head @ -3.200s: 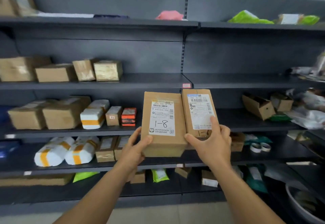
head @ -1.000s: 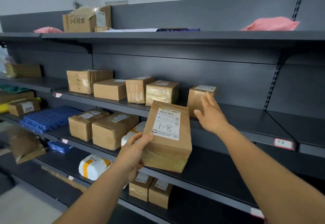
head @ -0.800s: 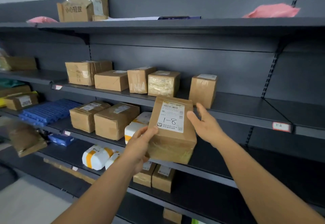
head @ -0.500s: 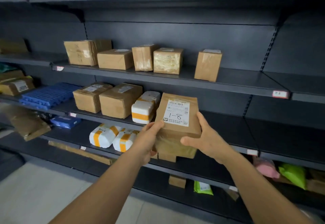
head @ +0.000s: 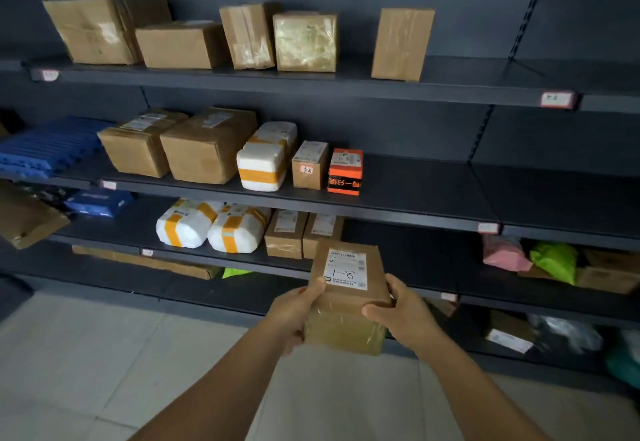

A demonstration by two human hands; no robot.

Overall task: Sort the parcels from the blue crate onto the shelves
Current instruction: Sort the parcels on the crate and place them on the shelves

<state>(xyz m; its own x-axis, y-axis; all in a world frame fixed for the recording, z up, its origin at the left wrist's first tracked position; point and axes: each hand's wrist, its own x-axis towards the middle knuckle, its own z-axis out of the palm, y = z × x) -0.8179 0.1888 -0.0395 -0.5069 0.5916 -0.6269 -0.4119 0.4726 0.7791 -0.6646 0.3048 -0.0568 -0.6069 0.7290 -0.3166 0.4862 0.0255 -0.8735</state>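
Low in the centre of the frame, the left hand and the right hand grasp a brown cardboard parcel with a white label marked 1-8 from either side, held in the air in front of the dark grey metal shelving. Just behind it on a lower shelf stand two small brown boxes, beside two white foam-wrapped bundles with orange tape. One shelf up sits an orange carton. Near the top, a tall plain brown box stands apart from four others at the upper left.
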